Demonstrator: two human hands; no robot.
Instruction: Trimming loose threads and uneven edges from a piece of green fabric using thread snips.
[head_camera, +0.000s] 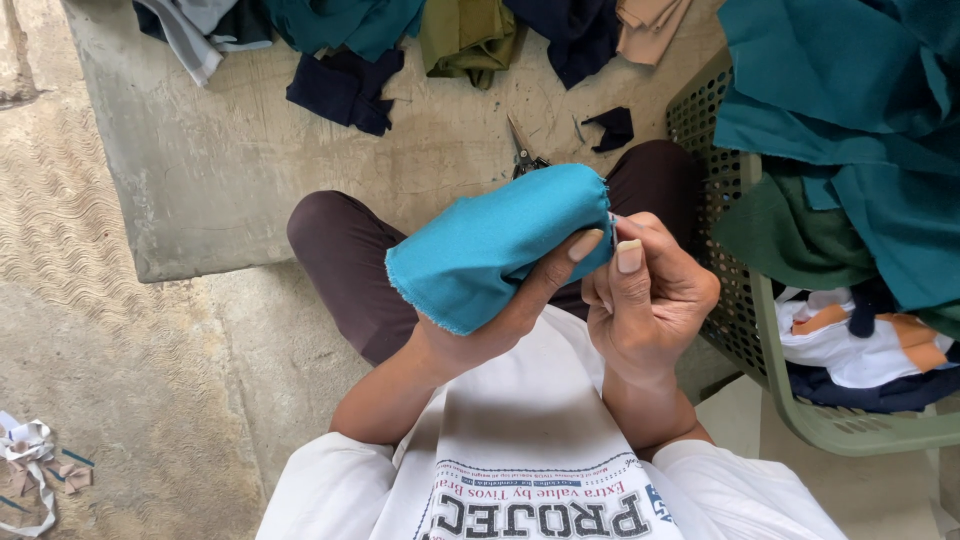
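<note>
1. The left hand (500, 320) is tucked inside a folded piece of turquoise cloth (495, 245), woven, with a frayed lower edge; its thumb presses the outside.
2. The right hand (645, 295) has its fingers (630, 258) pressed together, pinching the cloth's right edge above the lap.
3. Small scissors (522, 155) lie on the rough, stained concrete floor (200, 170).
4. A green perforated plastic basket (760, 340) at the right holds teal, green and white fabric.
5. More fabric pieces (345, 85) lie ahead.

Scissors (522, 155) behind cloth (495, 245) — basket (745, 320) right
</note>
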